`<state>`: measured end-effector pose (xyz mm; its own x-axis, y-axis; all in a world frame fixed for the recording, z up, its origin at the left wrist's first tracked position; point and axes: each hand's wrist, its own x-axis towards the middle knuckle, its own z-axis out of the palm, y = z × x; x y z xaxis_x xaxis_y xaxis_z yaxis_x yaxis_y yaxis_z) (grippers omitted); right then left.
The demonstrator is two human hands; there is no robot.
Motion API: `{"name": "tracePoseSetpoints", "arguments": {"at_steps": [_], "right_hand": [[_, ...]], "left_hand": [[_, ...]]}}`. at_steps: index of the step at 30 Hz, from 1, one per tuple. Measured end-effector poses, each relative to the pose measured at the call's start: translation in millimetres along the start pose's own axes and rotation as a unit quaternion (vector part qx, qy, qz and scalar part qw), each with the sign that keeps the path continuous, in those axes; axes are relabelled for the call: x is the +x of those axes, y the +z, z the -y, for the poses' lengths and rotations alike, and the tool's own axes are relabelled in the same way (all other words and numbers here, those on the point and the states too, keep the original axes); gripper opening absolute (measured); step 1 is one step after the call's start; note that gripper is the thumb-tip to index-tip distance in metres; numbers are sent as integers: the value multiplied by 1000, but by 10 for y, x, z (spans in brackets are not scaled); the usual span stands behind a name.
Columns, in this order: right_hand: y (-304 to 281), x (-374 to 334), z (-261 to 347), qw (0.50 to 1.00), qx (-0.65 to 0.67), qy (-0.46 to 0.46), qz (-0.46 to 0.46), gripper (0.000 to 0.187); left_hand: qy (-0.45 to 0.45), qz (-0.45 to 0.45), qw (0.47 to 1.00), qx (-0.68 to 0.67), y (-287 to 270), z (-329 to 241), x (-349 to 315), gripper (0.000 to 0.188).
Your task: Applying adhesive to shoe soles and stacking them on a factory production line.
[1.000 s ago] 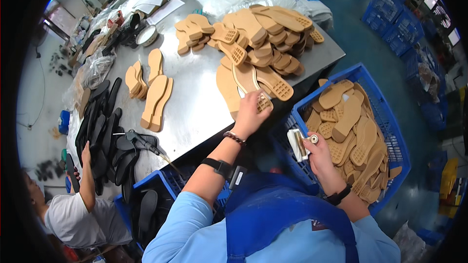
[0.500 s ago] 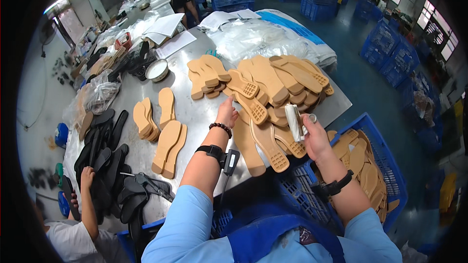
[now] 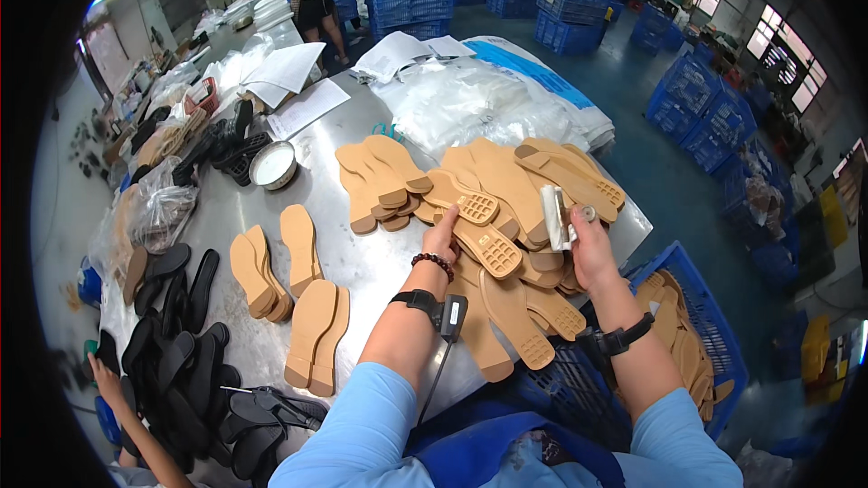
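My left hand (image 3: 440, 237) is at the left side of a pile of tan shoe soles, its index finger stretched out against them. It touches a sole with a gridded heel (image 3: 489, 251); its other fingers are partly hidden. In my right hand (image 3: 593, 251), above the right part of the pile, is a silver-and-white hand tool (image 3: 555, 219) with a round metal end. Its exact kind is unclear. More tan soles (image 3: 380, 172) are stacked at the far left of the pile. Other gridded soles (image 3: 520, 325) lie fanned near the table's front edge.
Smaller groups of tan soles (image 3: 316, 334) lie left on the metal table (image 3: 380, 253), beside black soles (image 3: 185, 352). A co-worker's hand (image 3: 107, 382) is at far left. A white bowl (image 3: 272, 165) and plastic bags (image 3: 488, 99) lie beyond. A blue crate (image 3: 723, 325) holds soles.
The view has shifted, so the table sits lower in the picture. My left hand has come against the gridded sole. My right hand still holds the tool. The co-worker's hand has moved away from the black soles.
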<state>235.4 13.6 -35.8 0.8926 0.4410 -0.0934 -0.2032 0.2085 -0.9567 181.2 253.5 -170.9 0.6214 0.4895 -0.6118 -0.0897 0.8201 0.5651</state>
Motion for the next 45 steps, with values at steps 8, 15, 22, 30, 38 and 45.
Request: {"name": "tracePoseSetpoints", "arguments": {"at_steps": [8, 15, 22, 30, 38, 45], "right_hand": [[120, -73, -253, 996, -87, -18, 29, 26], [-228, -483, -130, 996, 59, 25, 68, 20], [-640, -686, -429, 976, 93, 121, 153, 29], [-661, -797, -990, 924, 67, 302, 226, 20], [-471, -740, -1206, 870, 27, 336, 361, 26], [-47, -844, -1163, 900, 24, 282, 333, 29]], "left_hand": [[65, 36, 997, 33, 174, 25, -212, 42], [24, 33, 999, -10, -25, 59, -699, 35], [-1, 44, 989, -140, -455, 632, -1459, 41], [38, -48, 990, 129, -1757, 279, -2061, 66], [272, -332, 610, 666, -934, 713, -2178, 111], [159, -263, 660, 685, -1155, 661, -2579, 109]]}}
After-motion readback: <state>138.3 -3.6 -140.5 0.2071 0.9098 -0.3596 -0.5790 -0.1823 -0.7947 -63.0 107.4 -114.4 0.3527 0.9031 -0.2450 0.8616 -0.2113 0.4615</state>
